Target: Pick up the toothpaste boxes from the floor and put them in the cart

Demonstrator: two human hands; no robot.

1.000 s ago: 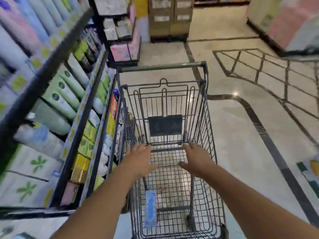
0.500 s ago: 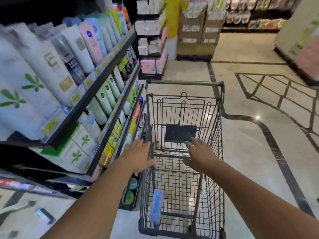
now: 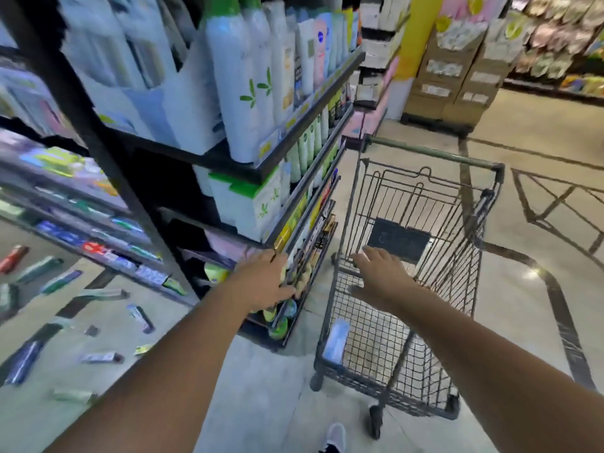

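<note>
Between picks: one pale blue toothpaste box [image 3: 336, 341] lies at the near-left edge of the grey wire cart [image 3: 425, 322]. Left hand [image 3: 266, 282] and right hand [image 3: 380, 277] loose, empty. Next, I'd guess: turn left to the scattered toothpaste boxes [image 3: 98, 357] on the beige tiled floor [image 3: 261, 387].

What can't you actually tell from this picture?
- Toothpaste boxes on the floor: head view, motion blur; brands and exact count unreadable.
- Box in the cart: wire mesh and blur hide its print.
- Left hand: fingertips hidden against the shelf edge; contact unclear.
- Right hand: whether it touches the cart is unclear.
</note>
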